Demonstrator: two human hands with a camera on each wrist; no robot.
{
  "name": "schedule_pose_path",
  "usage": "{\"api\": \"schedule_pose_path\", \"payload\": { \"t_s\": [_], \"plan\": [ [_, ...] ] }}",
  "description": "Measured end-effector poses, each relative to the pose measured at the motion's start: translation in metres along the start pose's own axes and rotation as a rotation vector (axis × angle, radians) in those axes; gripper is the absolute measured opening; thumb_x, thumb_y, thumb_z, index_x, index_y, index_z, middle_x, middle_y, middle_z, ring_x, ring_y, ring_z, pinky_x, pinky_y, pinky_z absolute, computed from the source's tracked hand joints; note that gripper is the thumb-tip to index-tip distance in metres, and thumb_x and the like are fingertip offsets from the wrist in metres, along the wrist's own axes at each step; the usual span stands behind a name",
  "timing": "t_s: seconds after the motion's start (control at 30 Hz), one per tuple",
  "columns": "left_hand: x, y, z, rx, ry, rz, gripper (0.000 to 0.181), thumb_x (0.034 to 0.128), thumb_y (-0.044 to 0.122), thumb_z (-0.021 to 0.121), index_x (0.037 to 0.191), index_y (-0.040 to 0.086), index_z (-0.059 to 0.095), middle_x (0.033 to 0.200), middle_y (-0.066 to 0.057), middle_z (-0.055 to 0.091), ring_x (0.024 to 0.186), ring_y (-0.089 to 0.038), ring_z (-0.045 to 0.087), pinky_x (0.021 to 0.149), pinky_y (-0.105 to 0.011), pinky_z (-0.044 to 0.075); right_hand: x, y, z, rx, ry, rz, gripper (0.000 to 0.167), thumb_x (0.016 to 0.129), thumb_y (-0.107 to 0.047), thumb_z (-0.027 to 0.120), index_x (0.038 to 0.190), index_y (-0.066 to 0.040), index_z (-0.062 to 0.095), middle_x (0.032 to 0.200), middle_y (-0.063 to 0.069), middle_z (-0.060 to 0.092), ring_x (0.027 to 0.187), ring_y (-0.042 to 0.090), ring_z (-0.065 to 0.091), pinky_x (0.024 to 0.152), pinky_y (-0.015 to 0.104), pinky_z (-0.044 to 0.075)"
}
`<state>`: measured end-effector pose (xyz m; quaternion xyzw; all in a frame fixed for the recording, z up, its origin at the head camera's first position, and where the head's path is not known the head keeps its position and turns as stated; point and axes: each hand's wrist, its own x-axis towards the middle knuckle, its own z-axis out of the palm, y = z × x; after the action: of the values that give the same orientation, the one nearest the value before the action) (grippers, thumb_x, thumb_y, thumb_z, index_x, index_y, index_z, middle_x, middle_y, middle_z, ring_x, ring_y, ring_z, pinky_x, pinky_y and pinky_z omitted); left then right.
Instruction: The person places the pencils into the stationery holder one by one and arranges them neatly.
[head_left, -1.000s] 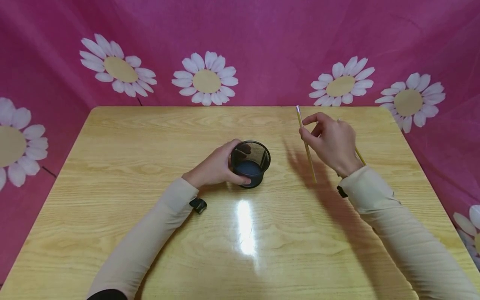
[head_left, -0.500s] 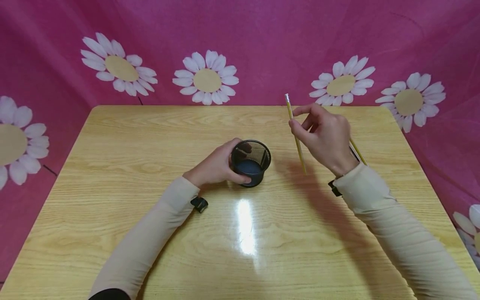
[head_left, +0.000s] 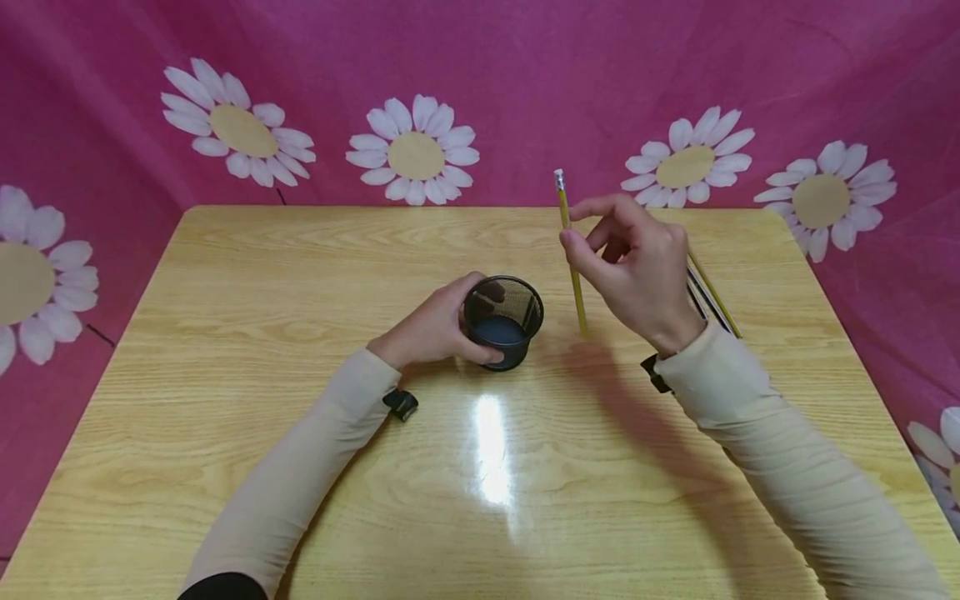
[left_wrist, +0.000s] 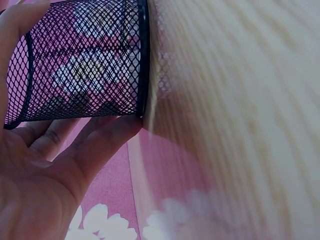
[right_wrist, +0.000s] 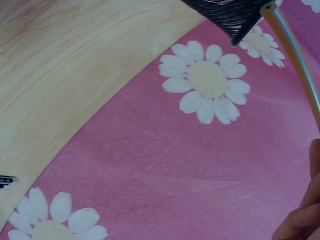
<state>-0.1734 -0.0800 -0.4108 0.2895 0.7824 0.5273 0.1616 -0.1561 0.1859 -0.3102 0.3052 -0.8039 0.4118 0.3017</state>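
A black mesh pencil cup (head_left: 504,350) stands upright near the middle of the table. My left hand (head_left: 442,325) grips it from the left, thumb in front and fingers round the back; the left wrist view shows the mesh cup (left_wrist: 85,65) against the fingers (left_wrist: 100,145). To the right of the cup, my right hand (head_left: 637,267) pinches a yellow pencil (head_left: 575,283) between thumb and forefinger. The pencil is held nearly upright, white eraser end up, apart from the cup. In the right wrist view the pencil (right_wrist: 295,55) shows its lower end close to the cup's mesh (right_wrist: 225,15).
Behind my right hand, several pencils lie on the wooden table (head_left: 300,267), one of them yellow (head_left: 716,292) and others dark (head_left: 705,296). A pink cloth (head_left: 525,83) with white flowers hangs at the back and sides of the table.
My right hand has moved left and slightly away from me with the pencil, closer to the cup. More of the pencils behind it now show. The left hand and cup stay put.
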Motion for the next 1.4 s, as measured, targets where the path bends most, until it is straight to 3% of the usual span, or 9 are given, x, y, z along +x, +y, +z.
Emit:
{"api": "schedule_pose_path", "payload": {
  "t_s": [0.4, 0.73, 1.07, 1.4],
  "plan": [
    [0.001, 0.0, 0.0, -0.007, -0.011, 0.001, 0.079, 0.0762, 0.01, 0.102, 0.14, 0.006, 0.056, 0.135, -0.012, 0.066, 0.127, -0.028, 0.06, 0.111, -0.043, 0.048, 0.01, -0.018, 0.017, 0.223, 0.169, -0.007, 0.017, 0.093, -0.005, 0.079, 0.107, 0.006, 0.076, 0.069, 0.007, 0.071, 0.056, 0.004, 0.056, 0.053, 0.017, 0.041],
    [0.001, 0.0, -0.002, -0.014, -0.026, -0.009, 0.082, 0.0768, 0.01, 0.102, 0.143, 0.005, 0.054, 0.137, -0.011, 0.065, 0.129, -0.028, 0.06, 0.112, -0.044, 0.048, 0.015, -0.024, 0.028, 0.256, 0.202, -0.04, 0.019, 0.094, -0.005, 0.076, 0.105, 0.009, 0.073, 0.075, 0.011, 0.075, 0.06, 0.004, 0.059, 0.055, 0.018, 0.041],
    [0.001, -0.001, 0.0, 0.008, -0.016, 0.008, 0.084, 0.0763, 0.012, 0.102, 0.144, 0.002, 0.054, 0.136, -0.015, 0.065, 0.127, -0.029, 0.06, 0.113, -0.043, 0.046, 0.008, -0.02, 0.04, 0.16, 0.114, -0.075, 0.019, 0.095, -0.007, 0.076, 0.107, 0.007, 0.072, 0.078, 0.01, 0.077, 0.055, 0.011, 0.055, 0.054, 0.019, 0.039],
    [0.0, -0.001, -0.001, 0.006, -0.023, -0.005, 0.083, 0.0777, 0.013, 0.101, 0.145, 0.007, 0.053, 0.14, -0.013, 0.064, 0.13, -0.027, 0.058, 0.114, -0.043, 0.045, -0.006, -0.011, 0.05, 0.054, 0.016, -0.085, 0.019, 0.097, -0.01, 0.078, 0.108, 0.003, 0.071, 0.08, 0.008, 0.078, 0.053, 0.011, 0.05, 0.052, 0.021, 0.037]
  ]
}}
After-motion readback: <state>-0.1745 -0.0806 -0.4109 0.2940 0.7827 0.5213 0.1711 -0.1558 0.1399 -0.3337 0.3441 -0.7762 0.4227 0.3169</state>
